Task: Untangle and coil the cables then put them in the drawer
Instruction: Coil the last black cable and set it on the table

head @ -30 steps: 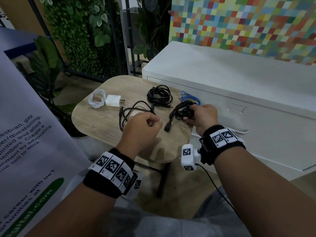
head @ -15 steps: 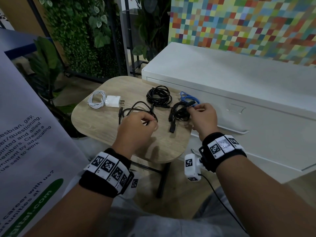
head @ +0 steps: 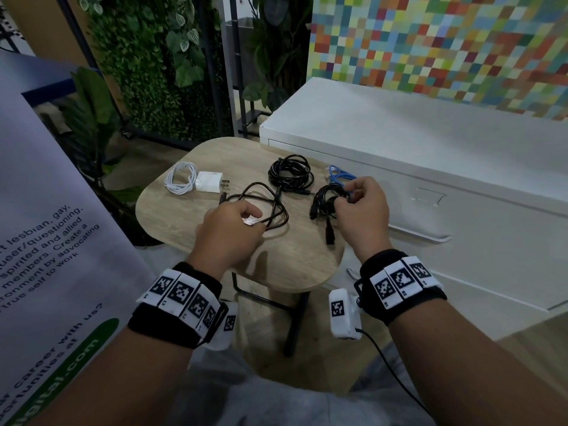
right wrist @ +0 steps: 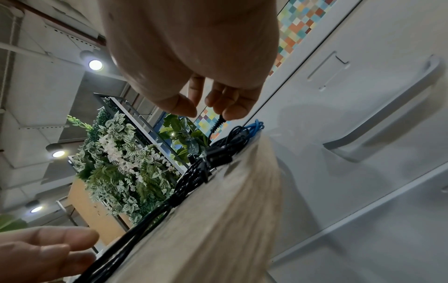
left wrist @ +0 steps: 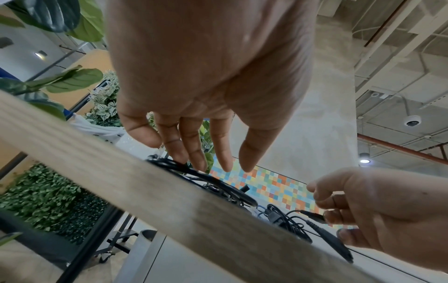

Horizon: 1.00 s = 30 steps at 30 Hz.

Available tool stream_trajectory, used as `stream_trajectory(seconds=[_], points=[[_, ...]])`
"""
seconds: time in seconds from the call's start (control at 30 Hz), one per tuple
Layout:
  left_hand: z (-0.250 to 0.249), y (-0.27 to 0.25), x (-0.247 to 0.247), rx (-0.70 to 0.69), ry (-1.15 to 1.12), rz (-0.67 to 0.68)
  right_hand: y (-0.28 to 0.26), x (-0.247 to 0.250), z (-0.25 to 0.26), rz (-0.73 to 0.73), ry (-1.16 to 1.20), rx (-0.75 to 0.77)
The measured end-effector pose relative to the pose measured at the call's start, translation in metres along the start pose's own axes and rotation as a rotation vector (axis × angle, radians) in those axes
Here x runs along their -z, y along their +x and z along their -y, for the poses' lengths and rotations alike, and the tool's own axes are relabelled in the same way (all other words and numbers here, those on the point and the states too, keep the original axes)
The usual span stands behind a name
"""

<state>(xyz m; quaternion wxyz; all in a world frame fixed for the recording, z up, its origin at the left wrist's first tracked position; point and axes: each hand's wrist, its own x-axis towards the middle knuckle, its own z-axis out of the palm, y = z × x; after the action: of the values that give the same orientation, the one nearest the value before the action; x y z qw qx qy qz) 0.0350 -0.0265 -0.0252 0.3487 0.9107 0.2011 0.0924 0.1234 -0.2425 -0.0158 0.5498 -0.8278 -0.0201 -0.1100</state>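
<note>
At the far left of the round wooden table (head: 184,229) lay a coiled white cable (head: 180,182), with a white charger plug (head: 209,182) touching its right side. Nearer to me, my left hand (head: 229,232) hovered over the near left part of a loose black cable (head: 264,207) that sprawled in open loops on the tabletop. My fingers (left wrist: 194,151) hung straight and relaxed, gripping nothing, their tips just above that cable's strands. Beyond it, toward the far edge, sat a neatly coiled black cable (head: 290,173). To the right of the loose one lay a tangled black cable bundle (head: 327,199), one plug of it reaching toward the near edge of the table. My right hand (head: 362,213) was on that bundle's right side, thumb and curled fingertips (right wrist: 232,107) pinching one ribbed end of it, lifted just off the table. A blue cable (head: 339,175) lay just beyond my right hand. Right of the table stood the white drawer cabinet (head: 461,192), its drawers closed.
</note>
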Motion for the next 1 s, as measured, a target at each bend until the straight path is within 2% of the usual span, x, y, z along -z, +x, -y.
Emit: stream_trajectory(seconds=[0.13,0.33,0.5,0.63,0.73,0.83,0.93,1.0], points=[[0.002,0.0,0.003,0.003,0.024,0.019,-0.002,0.001,-0.004,0.082,-0.054,-0.016],[0.002,0.0,0.003,0.01,0.064,0.17,-0.008,0.001,-0.002,0.201,-0.103,0.001],[-0.002,-0.001,0.005,-0.01,0.219,0.138,-0.015,0.002,0.004,0.231,-0.158,0.062],[-0.006,-0.008,0.006,-0.026,0.253,0.106,-0.025,0.006,0.01,0.206,-0.177,0.147],[-0.01,-0.015,0.008,-0.052,0.143,0.053,-0.032,0.007,0.015,0.194,-0.15,0.225],[-0.016,-0.027,0.017,-0.126,-0.132,-0.001,-0.037,0.005,0.018,0.198,-0.07,0.251],[-0.026,-0.045,0.028,-0.201,-0.316,0.021,-0.044,0.004,0.022,0.295,0.031,0.232],[-0.029,-0.053,0.032,-0.202,-0.413,0.037,-0.048,0.004,0.024,0.38,0.07,0.208]])
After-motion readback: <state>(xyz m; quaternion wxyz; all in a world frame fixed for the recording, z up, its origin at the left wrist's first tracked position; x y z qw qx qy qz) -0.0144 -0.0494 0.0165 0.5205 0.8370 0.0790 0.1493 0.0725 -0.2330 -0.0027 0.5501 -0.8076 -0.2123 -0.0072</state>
